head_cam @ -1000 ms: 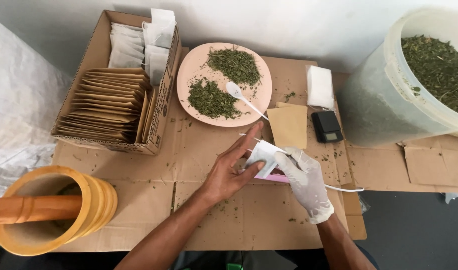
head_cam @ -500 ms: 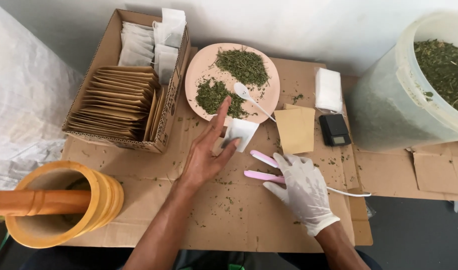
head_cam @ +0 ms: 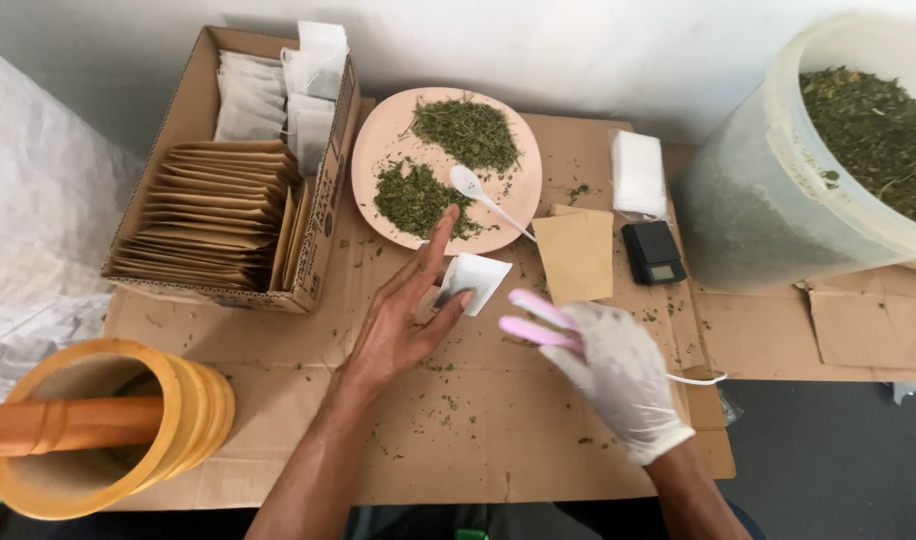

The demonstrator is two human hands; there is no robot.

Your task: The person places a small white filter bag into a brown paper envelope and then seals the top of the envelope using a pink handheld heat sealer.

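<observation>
The small white filter-paper sachet (head_cam: 470, 281) lies flat on the brown cardboard work surface (head_cam: 498, 440), just below the round pink plate (head_cam: 378, 150) of dried green herb. The bare left hand (head_cam: 403, 320) is spread open, its fingertips resting on the sachet's lower left edge — nothing is gripped. The white-gloved right hand (head_cam: 618, 375) is closed around a pink sealing tool (head_cam: 538, 320). The sachet looks light, thin and limp, probably easily torn; a pinch at a corner or sealed edge appears safest.
</observation>
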